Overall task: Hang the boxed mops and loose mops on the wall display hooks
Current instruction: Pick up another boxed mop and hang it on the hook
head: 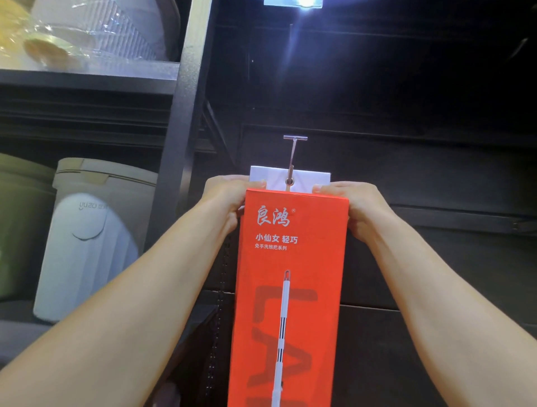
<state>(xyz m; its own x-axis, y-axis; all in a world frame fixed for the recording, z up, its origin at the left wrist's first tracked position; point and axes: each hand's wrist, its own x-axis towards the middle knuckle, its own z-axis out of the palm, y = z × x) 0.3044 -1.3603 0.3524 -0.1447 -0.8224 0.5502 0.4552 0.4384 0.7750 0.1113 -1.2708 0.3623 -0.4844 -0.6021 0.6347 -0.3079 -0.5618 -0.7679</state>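
A tall orange mop box point(290, 290) with white Chinese lettering and a mop picture stands upright against the dark wall panel. Its white top flap point(273, 178) has a hole, and the tip of a metal display hook point(293, 154) passes through it. My left hand point(229, 197) grips the box's upper left corner. My right hand point(357, 203) grips the upper right corner. Both thumbs press on the white flap. The bottom of the box runs out of the frame.
A black metal shelf post point(183, 116) stands just left of the box. White and green plastic bins point(87, 238) fill the left shelf, with wrapped goods point(72, 35) above. A bright ceiling light point(293, 3) shines overhead. The dark wall panel point(436, 174) extends to the right.
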